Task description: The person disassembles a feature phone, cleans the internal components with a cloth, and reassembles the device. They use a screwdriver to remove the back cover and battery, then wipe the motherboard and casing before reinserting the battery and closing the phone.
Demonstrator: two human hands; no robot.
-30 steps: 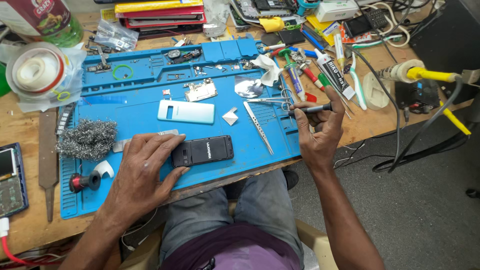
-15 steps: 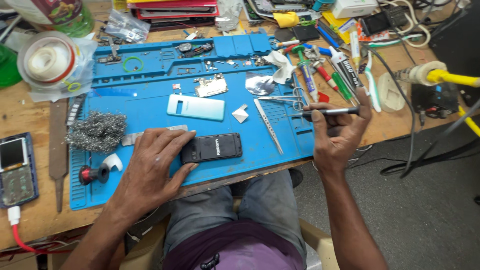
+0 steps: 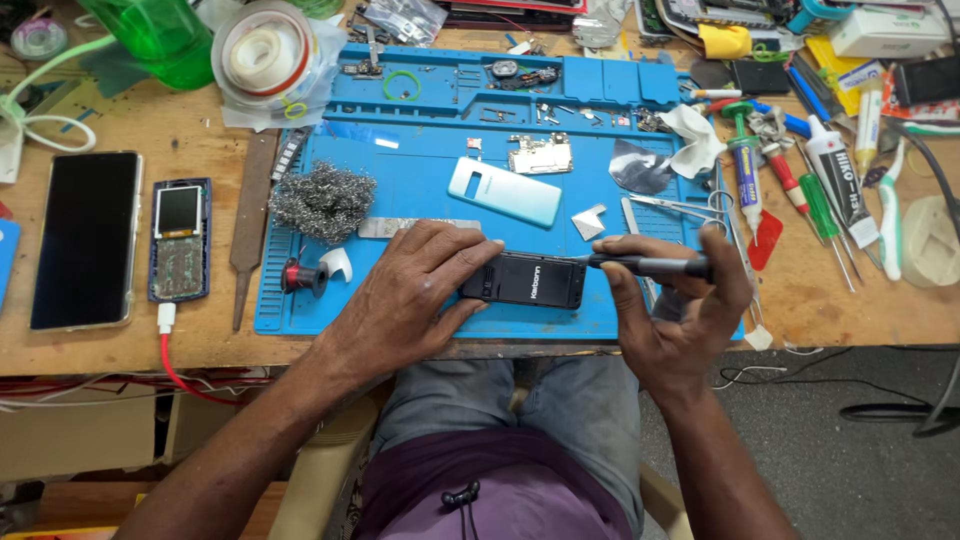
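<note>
A small black phone (image 3: pixel 525 279) lies flat on the blue work mat (image 3: pixel 430 200) near its front edge. My left hand (image 3: pixel 405 290) rests on the mat and pins the phone's left end with fingers and thumb. In my right hand (image 3: pixel 675 310) is a thin black screwdriver (image 3: pixel 645 265), held level with its tip touching the phone's right end.
A light blue phone back cover (image 3: pixel 505 192), a circuit board (image 3: pixel 540 155), steel wool (image 3: pixel 322 200) and tweezers (image 3: pixel 670 205) lie on the mat. Screwdrivers and glue tubes (image 3: pixel 830 180) crowd the right. A large black phone (image 3: pixel 85 240) and an opened keypad phone (image 3: pixel 180 240) sit left.
My right hand has brought the screwdriver left and down from the mat's right edge to the phone's right end. My left hand stays on the phone. The camera view has shifted closer.
</note>
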